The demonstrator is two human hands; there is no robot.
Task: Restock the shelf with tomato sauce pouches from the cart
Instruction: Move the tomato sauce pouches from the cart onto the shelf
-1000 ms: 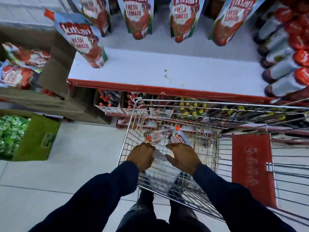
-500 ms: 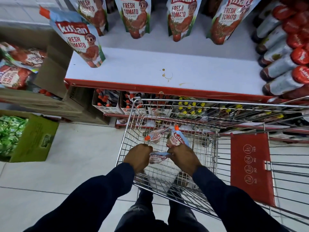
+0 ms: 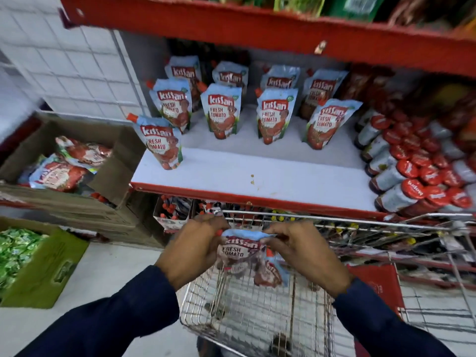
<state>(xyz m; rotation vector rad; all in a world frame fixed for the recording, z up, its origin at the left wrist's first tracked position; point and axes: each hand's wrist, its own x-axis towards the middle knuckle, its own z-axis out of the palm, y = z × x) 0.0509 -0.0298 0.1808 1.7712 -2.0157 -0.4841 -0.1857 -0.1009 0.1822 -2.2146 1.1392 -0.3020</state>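
Observation:
Both my hands hold one tomato sauce pouch [image 3: 235,249] by its top corners above the wire cart [image 3: 257,315]. My left hand [image 3: 195,246] grips the corner with the red cap; my right hand [image 3: 301,248] pinches the other corner. A second pouch [image 3: 270,274] hangs just below and behind the first; which hand holds it is unclear. On the white shelf [image 3: 257,176] stand several pouches in rows [image 3: 221,114], with one pouch [image 3: 162,143] alone near the front left edge.
Red-capped sauce bottles [image 3: 409,171] crowd the shelf's right end. A cardboard box [image 3: 77,181] holding more pouches sits to the left, a green box [image 3: 43,269] of green packets on the floor. A red shelf [image 3: 257,24] hangs overhead.
My hands have lifted the pouches up from inside the cart to its rim. My head has tilted up, so more of the shelf and the shelf above show.

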